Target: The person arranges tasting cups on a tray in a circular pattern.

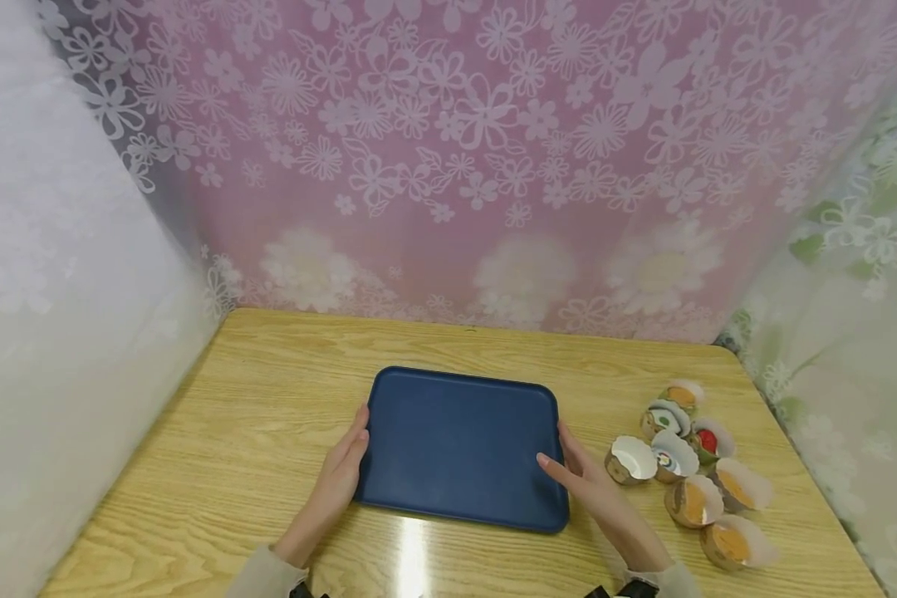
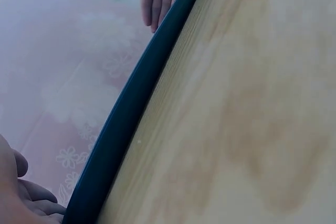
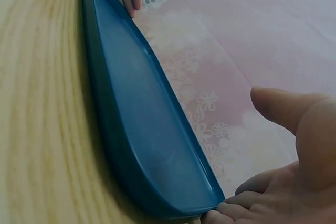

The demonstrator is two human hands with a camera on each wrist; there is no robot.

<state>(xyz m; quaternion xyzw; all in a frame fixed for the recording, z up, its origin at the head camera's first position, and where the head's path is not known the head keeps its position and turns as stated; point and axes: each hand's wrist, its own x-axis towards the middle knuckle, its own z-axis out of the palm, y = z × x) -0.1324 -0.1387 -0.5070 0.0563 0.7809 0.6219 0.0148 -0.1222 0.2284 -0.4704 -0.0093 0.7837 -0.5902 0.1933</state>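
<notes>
A dark blue rectangular tray [image 1: 459, 448] with a low rim lies over the middle of the wooden table, its inside bare. At its left short side is my left hand [image 1: 342, 465], fingers reaching along the rim and thumb up. My right hand [image 1: 594, 490] is at the right short side, its fingertips right at the rim and its thumb stretched above the tray. In the right wrist view the right thumb [image 3: 278, 107] stands apart from the tray, while the fingers touch the tray's corner. The left wrist view shows the tray's long side [image 2: 134, 103] edge-on.
Several paper baking cups [image 1: 693, 501] with coloured contents stand at the right of the table [image 1: 269, 399], close to my right hand. One white-lined cup [image 1: 631, 459] is nearest to it. A pink flowered cloth [image 1: 456, 166] hangs behind the table, with pale cloths at both sides.
</notes>
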